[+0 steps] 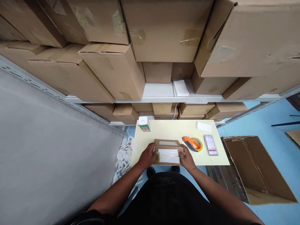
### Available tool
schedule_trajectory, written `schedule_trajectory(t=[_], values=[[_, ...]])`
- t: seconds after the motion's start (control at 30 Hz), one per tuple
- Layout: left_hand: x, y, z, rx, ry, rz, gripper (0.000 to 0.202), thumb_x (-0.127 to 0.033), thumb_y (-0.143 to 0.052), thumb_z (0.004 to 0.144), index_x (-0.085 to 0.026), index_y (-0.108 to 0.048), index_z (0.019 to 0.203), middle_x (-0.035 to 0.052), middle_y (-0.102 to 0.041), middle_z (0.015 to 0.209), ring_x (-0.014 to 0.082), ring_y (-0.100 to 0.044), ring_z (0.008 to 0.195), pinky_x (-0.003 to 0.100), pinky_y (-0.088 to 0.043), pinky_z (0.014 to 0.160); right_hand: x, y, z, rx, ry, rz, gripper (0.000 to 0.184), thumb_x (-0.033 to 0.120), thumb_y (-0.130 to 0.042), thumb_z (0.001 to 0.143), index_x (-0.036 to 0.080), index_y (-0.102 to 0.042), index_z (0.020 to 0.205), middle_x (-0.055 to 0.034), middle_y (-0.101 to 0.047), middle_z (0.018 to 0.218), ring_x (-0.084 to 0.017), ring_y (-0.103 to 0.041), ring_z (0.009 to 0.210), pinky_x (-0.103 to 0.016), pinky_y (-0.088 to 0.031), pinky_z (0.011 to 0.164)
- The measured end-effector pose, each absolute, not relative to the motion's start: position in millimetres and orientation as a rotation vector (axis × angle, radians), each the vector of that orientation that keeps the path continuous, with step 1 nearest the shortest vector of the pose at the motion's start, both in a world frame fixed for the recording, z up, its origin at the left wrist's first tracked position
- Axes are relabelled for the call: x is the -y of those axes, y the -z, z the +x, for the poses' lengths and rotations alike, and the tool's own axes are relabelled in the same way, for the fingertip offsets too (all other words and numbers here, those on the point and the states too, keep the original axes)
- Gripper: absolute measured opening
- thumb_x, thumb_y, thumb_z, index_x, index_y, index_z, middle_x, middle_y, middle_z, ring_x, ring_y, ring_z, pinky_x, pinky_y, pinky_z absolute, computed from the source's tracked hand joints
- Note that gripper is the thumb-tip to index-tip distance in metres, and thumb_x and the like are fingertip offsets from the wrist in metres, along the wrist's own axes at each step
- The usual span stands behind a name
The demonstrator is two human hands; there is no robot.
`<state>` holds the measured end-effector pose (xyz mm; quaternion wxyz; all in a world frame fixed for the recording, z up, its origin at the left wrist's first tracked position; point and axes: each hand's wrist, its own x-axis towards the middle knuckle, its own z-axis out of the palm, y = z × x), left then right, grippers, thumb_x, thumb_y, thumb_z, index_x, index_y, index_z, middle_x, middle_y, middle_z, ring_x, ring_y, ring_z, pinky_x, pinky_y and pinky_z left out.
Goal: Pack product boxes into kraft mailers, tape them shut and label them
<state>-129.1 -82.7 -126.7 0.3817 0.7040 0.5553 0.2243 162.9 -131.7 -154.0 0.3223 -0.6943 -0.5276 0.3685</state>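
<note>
A small brown cardboard box (167,146) lies on the pale yellow table (173,129), its flaps open and a white item (169,155) showing inside. My left hand (147,155) grips the box's left end with fingers curled over the edge. My right hand (186,157) holds the right end the same way. An orange tape dispenser (192,143) with a yellow roll lies just right of the box.
A small white and green box (143,123) stands at the table's far left. A white card (204,126) and a stack of labels (211,145) lie to the right. A large open carton (255,167) sits on the blue floor at right. Shelves of cartons (164,31) rise ahead. White paper scraps (123,156) litter the floor at left.
</note>
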Motion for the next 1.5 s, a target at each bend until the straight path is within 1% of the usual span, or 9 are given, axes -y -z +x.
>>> schedule_trajectory(t=[0.17, 0.33, 0.43, 0.7, 0.8, 0.93, 1.13, 1.33, 1.5], values=[[68, 146, -136, -1.425, -0.617, 1.413, 0.058, -0.044, -0.059, 0.090, -0.023, -0.049, 0.143, 0.0082, -0.063, 0.136, 0.0190, -0.066, 0.094, 0.037, -0.053, 0.093, 140, 169, 164, 1.307, -1.092, -1.857, 0.056, 0.057, -0.046, 0.097, 0.021, -0.053, 0.139, -0.0134, -0.062, 0.139, -0.028, -0.060, 0.127, -0.044, -0.048, 0.110], [38, 161, -135, -1.471, -0.661, 1.227, 0.048, -0.054, -0.049, 0.094, -0.017, -0.066, 0.119, 0.0122, -0.067, 0.128, 0.0271, -0.061, 0.120, 0.042, -0.046, 0.107, 135, 178, 161, 1.293, -1.073, -1.929, 0.059, 0.061, -0.045, 0.096, 0.020, -0.054, 0.138, -0.0134, -0.067, 0.130, -0.028, -0.066, 0.117, -0.042, -0.053, 0.101], [40, 162, -136, -1.432, -0.691, 1.279, 0.051, -0.055, -0.044, 0.097, -0.018, -0.064, 0.125, 0.0120, -0.066, 0.131, 0.0266, -0.060, 0.124, 0.042, -0.045, 0.110, 125, 176, 159, 1.303, -1.058, -1.973, 0.059, 0.060, -0.044, 0.096, 0.018, -0.055, 0.137, -0.0146, -0.068, 0.128, -0.029, -0.067, 0.112, -0.042, -0.054, 0.099], [77, 166, -125, -1.627, -0.724, 1.659, 0.066, -0.039, -0.053, 0.098, -0.014, -0.035, 0.157, 0.0196, -0.042, 0.158, 0.0312, -0.042, 0.147, 0.050, -0.037, 0.120, 97, 167, 150, 1.451, -0.983, -1.941, 0.053, 0.054, -0.045, 0.097, 0.019, -0.056, 0.137, -0.0139, -0.064, 0.135, -0.028, -0.062, 0.124, -0.044, -0.049, 0.107], [75, 156, -117, -1.614, -0.763, 2.020, 0.055, -0.029, -0.054, 0.097, -0.015, -0.047, 0.150, 0.0181, -0.045, 0.157, 0.0340, -0.037, 0.150, 0.055, -0.033, 0.121, 88, 165, 151, 1.475, -1.018, -1.978, 0.054, 0.054, -0.046, 0.097, 0.020, -0.056, 0.138, -0.0136, -0.064, 0.135, -0.028, -0.063, 0.121, -0.043, -0.051, 0.104], [78, 141, -112, -1.355, -0.599, 2.430, 0.036, -0.026, -0.056, 0.097, -0.024, -0.067, 0.131, 0.0113, -0.063, 0.141, 0.0323, -0.050, 0.138, 0.057, -0.030, 0.121, 82, 165, 151, 1.459, -1.044, -1.984, 0.054, 0.055, -0.049, 0.096, 0.021, -0.057, 0.138, -0.0129, -0.066, 0.133, -0.028, -0.066, 0.116, -0.043, -0.052, 0.102], [84, 139, -112, -1.342, -0.598, 2.480, 0.037, -0.031, -0.053, 0.099, -0.022, -0.068, 0.131, 0.0112, -0.063, 0.140, 0.0314, -0.051, 0.136, 0.057, -0.030, 0.122, 96, 176, 189, 1.507, -0.847, -1.953, 0.053, 0.052, -0.042, 0.099, 0.017, -0.063, 0.133, -0.0153, -0.066, 0.134, -0.030, -0.061, 0.124, -0.046, -0.046, 0.109], [89, 137, -107, -1.366, -0.476, 2.295, 0.041, -0.025, -0.054, 0.097, -0.027, -0.065, 0.137, 0.0106, -0.059, 0.146, 0.0349, -0.044, 0.142, 0.060, -0.022, 0.124, 106, 190, 247, 1.752, -0.521, -2.505, 0.046, 0.038, -0.053, 0.094, 0.015, -0.061, 0.134, -0.0191, -0.065, 0.130, -0.036, -0.057, 0.126, -0.049, -0.043, 0.104], [98, 139, -95, -1.461, -0.347, 2.274, 0.048, -0.018, -0.052, 0.096, -0.021, -0.060, 0.143, 0.0180, -0.065, 0.126, 0.0359, -0.057, 0.122, 0.054, -0.040, 0.107, 94, 193, 241, 1.825, -0.559, -2.697, 0.038, 0.040, -0.051, 0.096, 0.013, -0.068, 0.117, -0.0224, -0.069, 0.118, -0.038, -0.056, 0.124, -0.052, -0.037, 0.099]])
